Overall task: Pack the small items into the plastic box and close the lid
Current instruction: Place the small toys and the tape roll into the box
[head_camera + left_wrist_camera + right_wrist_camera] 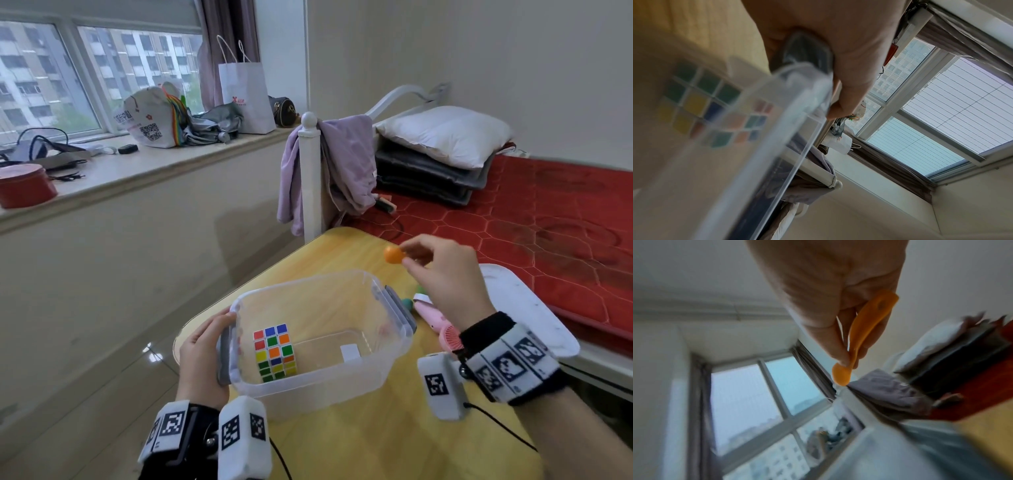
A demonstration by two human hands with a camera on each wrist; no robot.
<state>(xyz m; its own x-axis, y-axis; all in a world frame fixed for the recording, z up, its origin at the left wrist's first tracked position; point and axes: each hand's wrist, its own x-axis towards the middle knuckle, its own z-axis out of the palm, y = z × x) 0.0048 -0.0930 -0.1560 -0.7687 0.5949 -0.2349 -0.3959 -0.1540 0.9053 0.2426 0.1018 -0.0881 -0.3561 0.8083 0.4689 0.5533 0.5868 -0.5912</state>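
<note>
Clear plastic box, smooth, rounded.

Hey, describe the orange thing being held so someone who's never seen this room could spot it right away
Start at the yellow table beside the red bed. Above it, beyond the clear box, the right hand pinches a small orange spoon in the air. It is the only orange item; the cube in the box is multicoloured.
</note>
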